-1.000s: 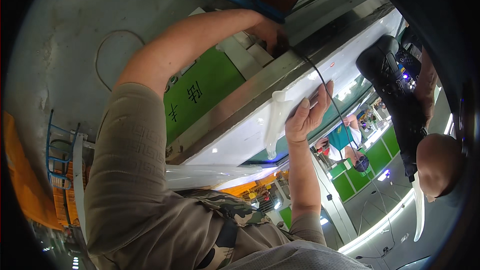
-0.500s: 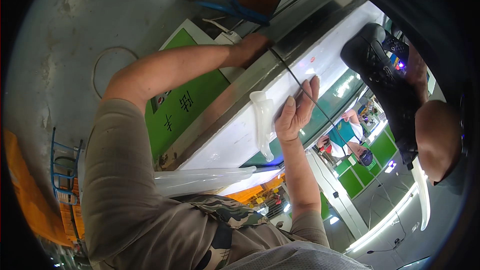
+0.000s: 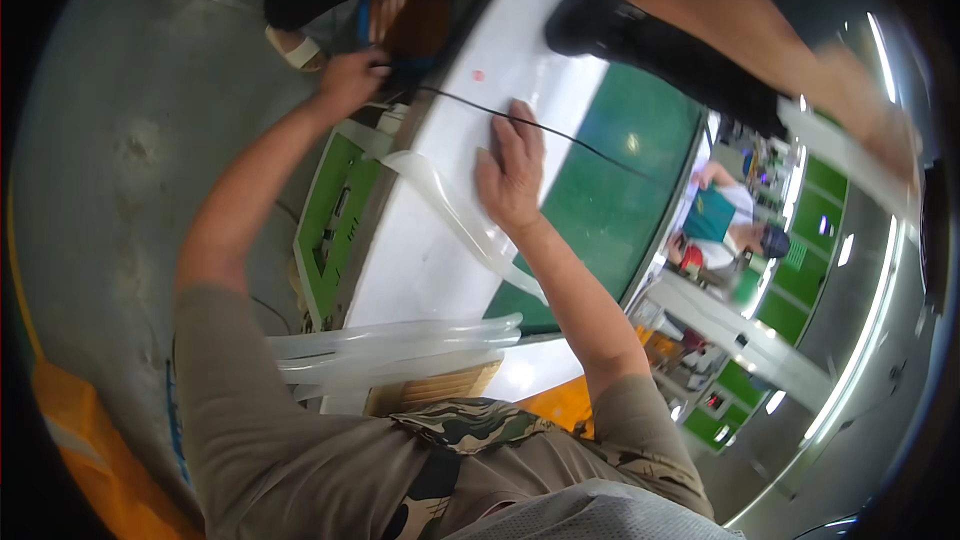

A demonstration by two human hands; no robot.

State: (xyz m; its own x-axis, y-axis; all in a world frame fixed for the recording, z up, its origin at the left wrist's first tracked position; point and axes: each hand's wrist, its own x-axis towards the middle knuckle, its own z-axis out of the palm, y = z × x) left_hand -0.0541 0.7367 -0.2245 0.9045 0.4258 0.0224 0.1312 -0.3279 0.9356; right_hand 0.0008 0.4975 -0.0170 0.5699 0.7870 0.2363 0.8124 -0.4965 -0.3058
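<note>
Resting loosely mid-frame, the right hand (image 3: 514, 176) is gripping nothing on the white table (image 3: 415, 280); the left hand (image 3: 350, 82) is curling at upper left, its hold unclear; one clear tube (image 3: 450, 210) is lying ungrasped left of centre; nothing is looking finished, work seemingly remaining.

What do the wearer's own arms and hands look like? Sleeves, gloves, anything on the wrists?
Left sleeve and right sleeve: brownish-grey fabric, short, ending around the elbows. Left forearm and right forearm uncovered. Left hand and right hand: no gloves; no watch or wristband visible. Left fingers too blurred for rings.
</note>
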